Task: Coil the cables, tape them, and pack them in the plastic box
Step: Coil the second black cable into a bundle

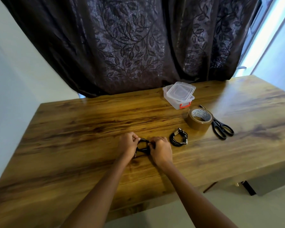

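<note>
Centrally, a black cable (142, 146) is gripped between the left hand (127, 145) and right hand (161, 149), just above the table (72, 129); a coiled cable (178, 139) lies just right.

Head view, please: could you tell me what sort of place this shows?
Probably a room in a home: a wooden table stands before a dark leaf-patterned curtain, with a bright window at the curtain's right edge.

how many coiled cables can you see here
2. One coil is gripped between the left hand and right hand; the other coil lies loose on the table right of them, near the tape roll. Any in the plastic box would be hidden.
</note>
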A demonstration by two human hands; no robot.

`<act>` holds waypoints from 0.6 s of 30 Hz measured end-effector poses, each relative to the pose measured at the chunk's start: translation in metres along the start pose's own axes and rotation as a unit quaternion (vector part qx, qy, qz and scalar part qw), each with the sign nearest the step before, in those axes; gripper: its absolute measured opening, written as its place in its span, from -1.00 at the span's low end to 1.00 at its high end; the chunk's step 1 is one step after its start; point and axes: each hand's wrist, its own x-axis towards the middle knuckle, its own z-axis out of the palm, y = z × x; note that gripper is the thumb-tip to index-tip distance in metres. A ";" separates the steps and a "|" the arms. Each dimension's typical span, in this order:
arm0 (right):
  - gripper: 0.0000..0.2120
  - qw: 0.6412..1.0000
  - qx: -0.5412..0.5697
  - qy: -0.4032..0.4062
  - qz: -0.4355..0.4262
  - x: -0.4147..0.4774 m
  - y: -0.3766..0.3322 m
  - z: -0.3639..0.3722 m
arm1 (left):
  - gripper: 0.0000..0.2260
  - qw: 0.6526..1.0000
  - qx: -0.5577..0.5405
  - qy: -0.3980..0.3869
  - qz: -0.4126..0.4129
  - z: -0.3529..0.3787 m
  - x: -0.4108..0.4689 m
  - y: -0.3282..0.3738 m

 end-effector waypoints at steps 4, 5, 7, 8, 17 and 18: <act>-0.80 1.000 -0.006 0.008 0.009 0.004 0.000 0.002 | -0.92 0.999 0.046 0.012 0.016 0.000 0.003 -0.002; -0.80 1.000 -0.005 0.009 0.009 0.004 0.000 0.003 | -0.92 0.999 0.045 0.008 0.007 0.001 0.004 -0.003; -0.81 1.000 -0.005 0.010 0.007 0.005 0.002 0.004 | -0.91 0.999 0.032 0.002 -0.019 0.004 0.006 -0.005; -0.81 1.000 -0.006 0.011 0.003 0.005 0.003 0.004 | -0.92 0.999 0.024 0.001 -0.030 0.004 0.007 -0.005; -0.83 0.999 -0.004 0.026 -0.028 0.004 0.006 0.009 | -0.87 1.000 0.005 0.002 -0.007 0.004 0.002 -0.012; -0.84 0.999 0.001 0.027 -0.031 0.005 0.006 0.009 | -0.86 1.000 -0.001 0.004 -0.004 0.003 0.002 -0.013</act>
